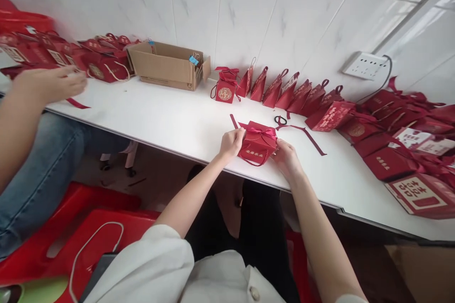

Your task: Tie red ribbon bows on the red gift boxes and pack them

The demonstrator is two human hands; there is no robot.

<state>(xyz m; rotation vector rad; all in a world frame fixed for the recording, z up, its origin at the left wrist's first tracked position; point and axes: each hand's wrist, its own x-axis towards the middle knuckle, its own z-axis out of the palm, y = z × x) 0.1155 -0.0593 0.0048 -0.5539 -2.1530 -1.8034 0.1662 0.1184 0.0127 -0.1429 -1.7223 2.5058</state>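
Note:
A small red gift box (256,147) with a pink-red bow on top and a cord handle hanging over its front is at the front edge of the white table (170,118). My left hand (232,144) is closed on the box's left side, its fingers gripping the edge. On the opposite side, my right hand (287,157) grips the box, its fingertips partly hidden behind it. Dark red ribbon pieces (308,138) and black-handled scissors (280,120) lie just beyond the box.
Red boxes stand along the wall, with more piled at right (389,161) and left (106,64). An open cardboard box (165,73) stands at the back left. Another person's hand (53,85) is at far left. A power strip (364,65) is on the wall.

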